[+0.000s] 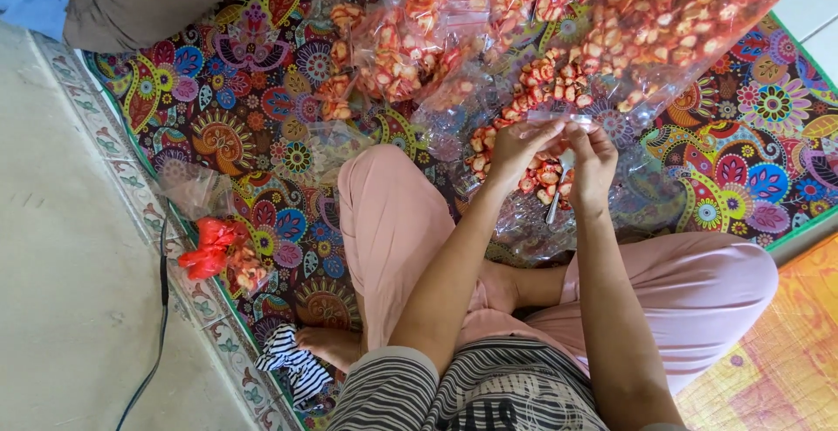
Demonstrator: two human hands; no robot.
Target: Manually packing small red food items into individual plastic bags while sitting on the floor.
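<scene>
My two hands, left hand (517,147) and right hand (592,165), are raised, fingers pinched closed on one small snack bag (548,90), above the patterned mat (244,108).

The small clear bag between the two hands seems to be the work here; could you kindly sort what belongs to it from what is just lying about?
In hand:
left hand
right hand
small clear bag of orange-red snacks, pinched at its top edge
large snack bag
filled small bags
spoon

Lying about:
red plastic bundle
black cable
striped cloth
patterned mat
</scene>
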